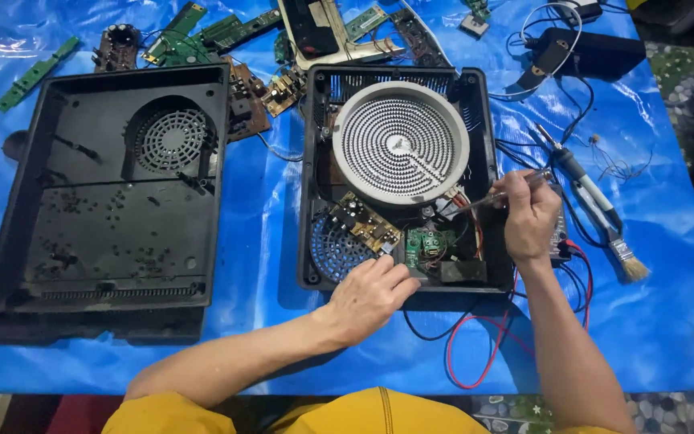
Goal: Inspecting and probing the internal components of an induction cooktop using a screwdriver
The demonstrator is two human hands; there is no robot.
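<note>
Your right hand (528, 215) clamps a thin metal tool (498, 195) beside the ribbed round coil (400, 144); your left hand (369, 296), fingers curled together, rests below the coil, touching a green board (426, 245).

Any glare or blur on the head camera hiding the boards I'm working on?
Head view: white glare streaks the crinkled blue plastic sheet, not the small green circuit board; left hand and right hand sharp; edges bow slightly; black casing interiors dim.
</note>
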